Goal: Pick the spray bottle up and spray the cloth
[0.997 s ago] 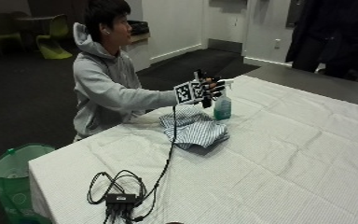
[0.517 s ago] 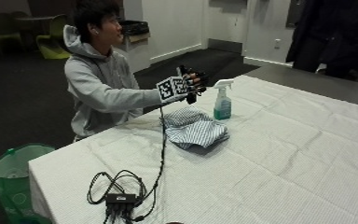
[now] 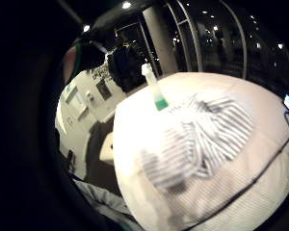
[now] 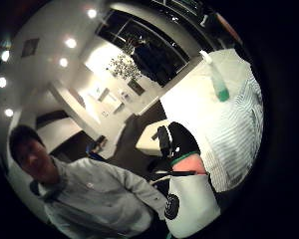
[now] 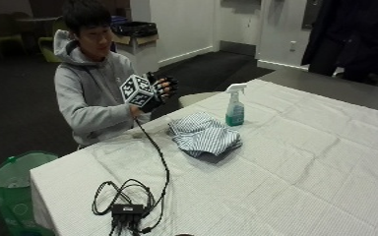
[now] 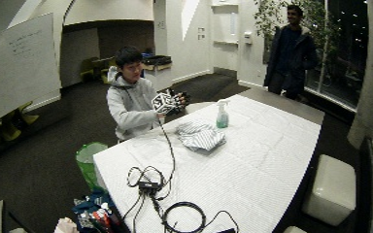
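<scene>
Outside: gloved right hand (image 5: 161, 89) raised off table, fingers loosely curled, holding nothing; spray bottle (image 5: 234, 105) upright just beside striped cloth (image 5: 203, 135). Palm views: bottle beyond cloth. Likely light, rigid, slick plastic; grip neck under trigger.

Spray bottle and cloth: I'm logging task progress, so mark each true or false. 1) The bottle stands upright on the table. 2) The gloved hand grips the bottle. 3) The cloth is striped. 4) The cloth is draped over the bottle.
1) True: the spray bottle stands upright on the table.
2) False: the gloved right hand is raised off the table, apart from the bottle, holding nothing.
3) True: the cloth is striped.
4) False: it lies crumpled on the table beside the bottle.
</scene>
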`<state>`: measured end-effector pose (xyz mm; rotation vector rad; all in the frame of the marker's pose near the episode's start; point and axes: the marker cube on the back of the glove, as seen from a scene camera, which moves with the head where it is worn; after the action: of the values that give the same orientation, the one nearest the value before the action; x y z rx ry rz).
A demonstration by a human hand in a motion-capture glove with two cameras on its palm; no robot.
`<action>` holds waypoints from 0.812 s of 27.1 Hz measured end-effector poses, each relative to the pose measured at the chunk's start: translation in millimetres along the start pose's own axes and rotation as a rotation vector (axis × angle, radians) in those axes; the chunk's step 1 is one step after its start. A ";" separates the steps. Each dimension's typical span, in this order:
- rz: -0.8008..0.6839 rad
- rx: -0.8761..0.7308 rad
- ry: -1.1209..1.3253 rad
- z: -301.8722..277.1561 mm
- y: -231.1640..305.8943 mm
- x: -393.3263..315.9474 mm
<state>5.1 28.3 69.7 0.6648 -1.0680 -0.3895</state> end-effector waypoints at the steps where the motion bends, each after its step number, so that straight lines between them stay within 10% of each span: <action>1: -0.017 0.014 0.027 -12.3 12.4 3.2; 22: 0.123 0.258 0.171 -142.1 119.0 110.1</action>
<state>178.8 95.4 178.3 0.8412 -0.9986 -0.0862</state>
